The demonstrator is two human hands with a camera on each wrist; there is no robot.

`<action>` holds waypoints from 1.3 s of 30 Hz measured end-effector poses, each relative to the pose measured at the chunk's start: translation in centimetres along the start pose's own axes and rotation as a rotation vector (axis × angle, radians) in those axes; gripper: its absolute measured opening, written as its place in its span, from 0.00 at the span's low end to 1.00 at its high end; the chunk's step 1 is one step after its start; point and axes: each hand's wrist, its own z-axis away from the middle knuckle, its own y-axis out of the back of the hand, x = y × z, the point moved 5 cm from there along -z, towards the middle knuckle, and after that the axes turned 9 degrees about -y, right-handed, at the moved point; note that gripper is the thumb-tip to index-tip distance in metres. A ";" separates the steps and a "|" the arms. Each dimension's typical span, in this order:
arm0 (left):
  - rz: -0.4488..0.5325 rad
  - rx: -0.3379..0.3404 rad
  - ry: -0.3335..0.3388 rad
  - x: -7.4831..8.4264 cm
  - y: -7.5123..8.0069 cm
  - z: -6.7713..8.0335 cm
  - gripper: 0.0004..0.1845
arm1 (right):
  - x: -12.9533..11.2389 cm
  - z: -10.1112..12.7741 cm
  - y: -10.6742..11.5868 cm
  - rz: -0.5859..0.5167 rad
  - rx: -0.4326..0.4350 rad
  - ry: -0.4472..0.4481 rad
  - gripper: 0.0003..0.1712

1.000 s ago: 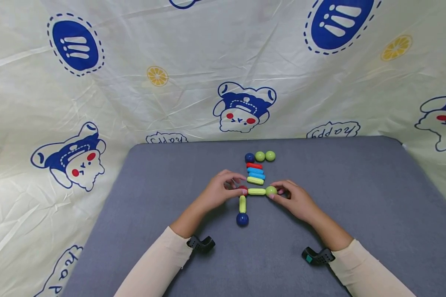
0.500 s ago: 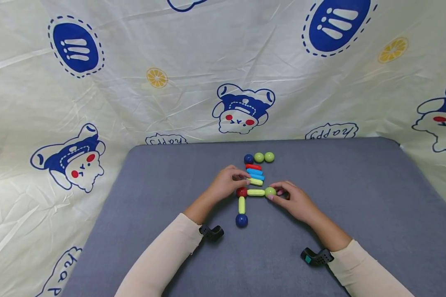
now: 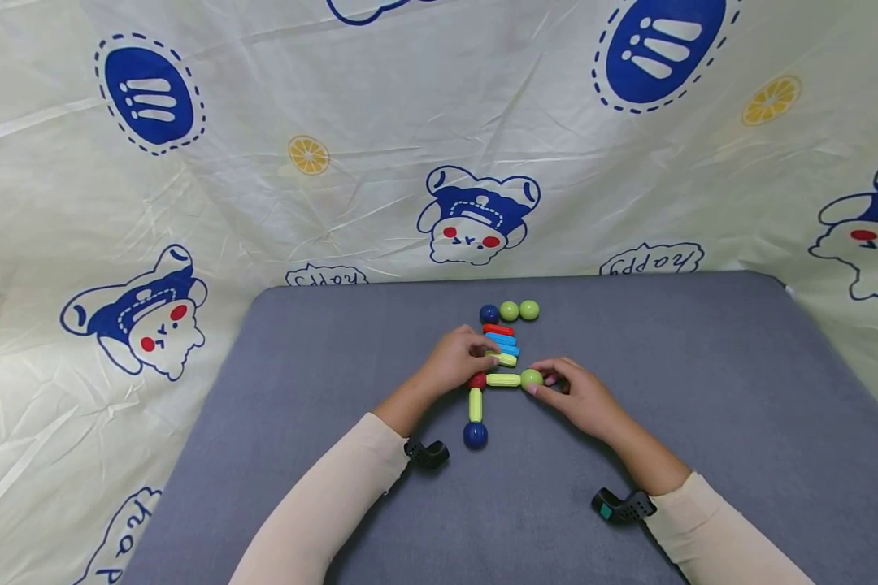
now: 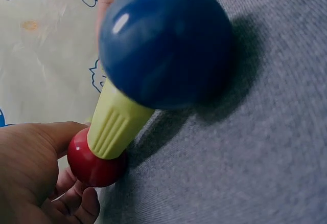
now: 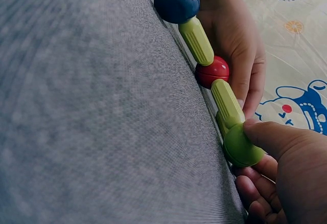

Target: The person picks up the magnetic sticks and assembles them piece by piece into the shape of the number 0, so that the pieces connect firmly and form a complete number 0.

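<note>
Overhead, grey padded table (image 3: 702, 390), cartoon-print cloth (image 3: 263, 203) behind; left hand (image 3: 457, 361) pinching yellow rod (image 3: 505, 359), right hand (image 3: 581, 398) pinching green ball (image 3: 531, 377)

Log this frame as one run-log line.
left hand: pinches yellow-green stick in pile | right hand: holds green ball | L-chain flat on mat

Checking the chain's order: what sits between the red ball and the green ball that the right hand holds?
A yellow-green stick joins red ball and green ball, clearest in the right wrist view.
</note>
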 end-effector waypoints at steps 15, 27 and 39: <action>-0.083 -0.007 -0.003 0.4 -0.2 -0.2 0.08 | 0.2 0.0 0.1 -0.004 -0.002 -0.005 0.20; -0.116 -0.058 0.012 0.6 -0.3 -0.4 0.09 | 0.1 -0.1 0.0 -0.002 0.001 0.005 0.19; -0.024 0.020 0.008 1.0 1.1 0.4 0.09 | 0.1 -0.1 0.0 -0.006 -0.006 0.003 0.20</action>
